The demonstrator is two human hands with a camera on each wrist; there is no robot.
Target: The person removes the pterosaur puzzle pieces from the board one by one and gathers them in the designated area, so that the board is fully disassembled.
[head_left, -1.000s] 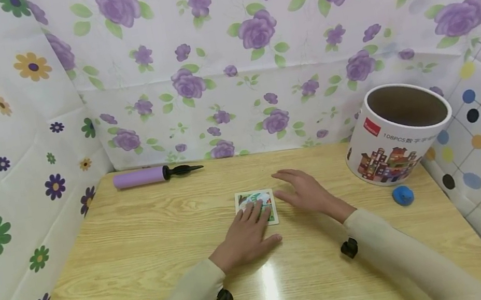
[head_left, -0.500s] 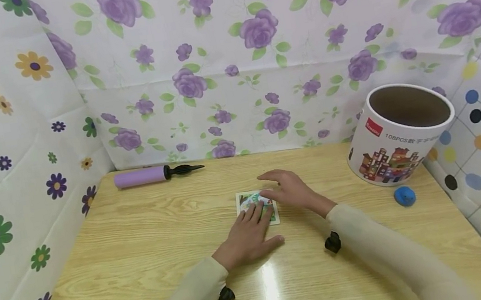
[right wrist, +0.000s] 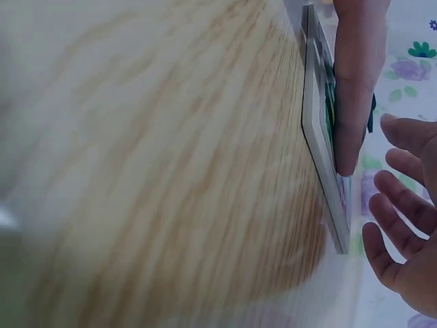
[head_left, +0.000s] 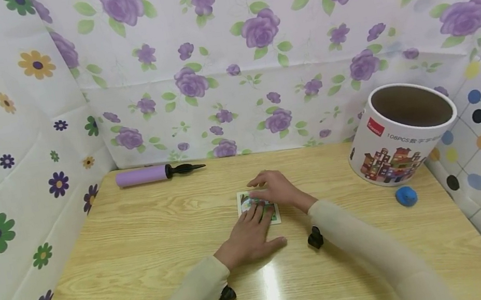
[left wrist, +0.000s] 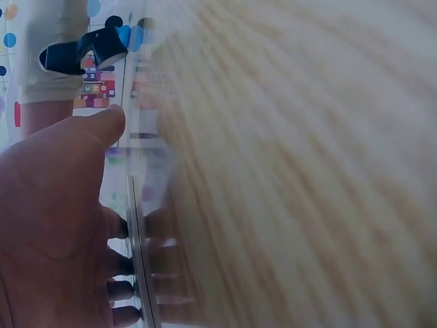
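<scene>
A small square picture board (head_left: 243,204) with a pale frame and a colourful printed picture lies flat on the wooden table. My left hand (head_left: 247,240) rests on it, its fingers laid straight over the near part of the picture and its thumb out to the right. Above the far right part hovers my right hand (head_left: 279,189), fingers loosely bent and holding nothing; it hides some of the print. From the right wrist, the board's thin layered edge (right wrist: 317,137) shows beside a left-hand finger (right wrist: 351,123), while the right fingers (right wrist: 399,212) are spread apart from it.
At the back left lies a purple hand pump (head_left: 143,176) with a black nozzle. A large white printed bucket (head_left: 386,148) stands at the back right, with a small blue object (head_left: 406,196) in front of it. Patterned cloths (head_left: 219,137) enclose the wooden table (head_left: 143,249).
My right hand has moved left, from beside the board to over its far right part. My left hand has stayed on the board.
</scene>
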